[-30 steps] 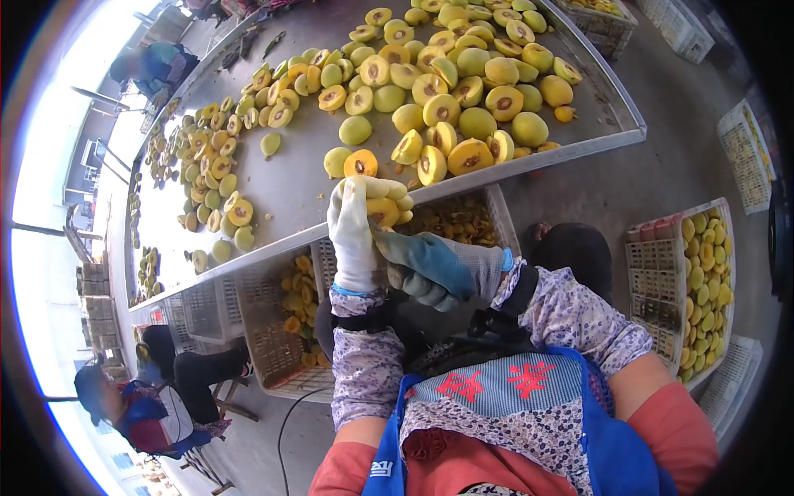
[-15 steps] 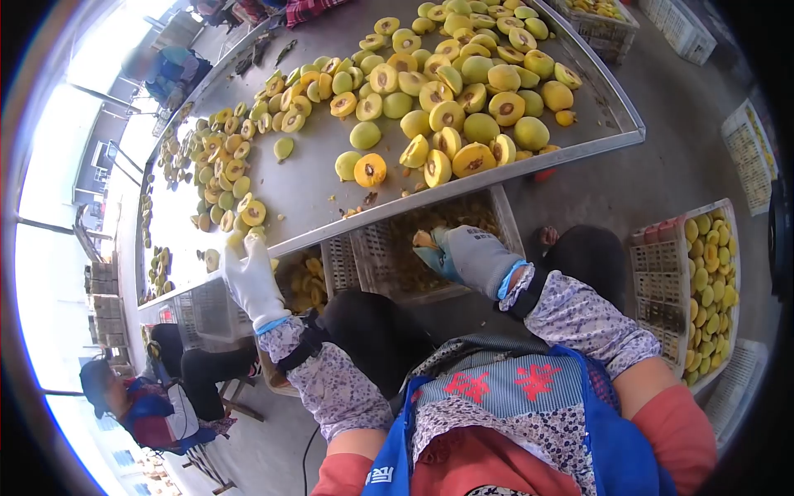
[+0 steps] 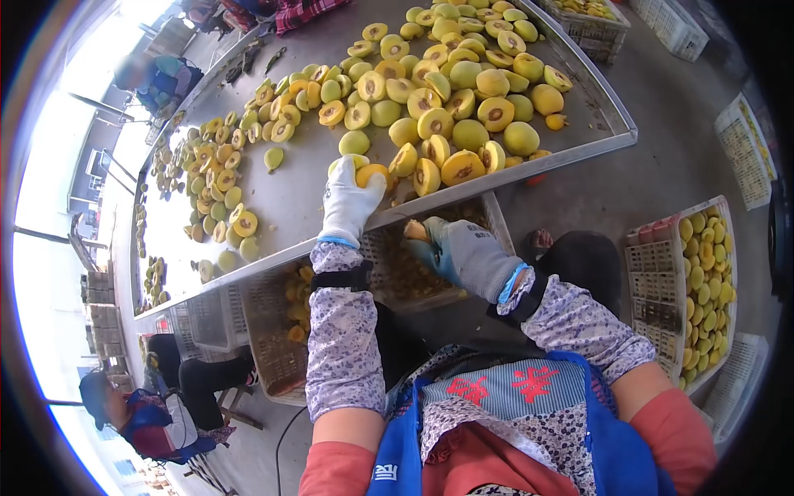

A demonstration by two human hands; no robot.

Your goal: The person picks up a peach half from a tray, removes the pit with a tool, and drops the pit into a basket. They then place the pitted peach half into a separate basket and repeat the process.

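Observation:
My left hand (image 3: 353, 202), in a white glove, reaches over the near edge of the metal table (image 3: 306, 186). Its fingers are closed around a yellow peach half (image 3: 374, 174), and a greenish peach piece (image 3: 356, 160) lies against the fingertips. My right hand (image 3: 471, 254), gloved in grey and blue, is held above a crate (image 3: 499, 217) below the table edge. Its fingers wrap round a tool with a tan, wooden-looking end (image 3: 417, 231); the rest of it is hidden. Many halved peaches (image 3: 436, 122) lie heaped just beyond the left hand, several with the stone showing.
A crate full of peach halves (image 3: 705, 285) stands on the floor at the right. Another crate (image 3: 273, 355) is under the table to the left. One person (image 3: 157, 405) sits at the lower left; another person (image 3: 161, 83) is at the table's far side.
My left hand has moved right along the table edge, from the peaches on the left to the peach half near the middle. My right hand has barely moved and keeps its grip.

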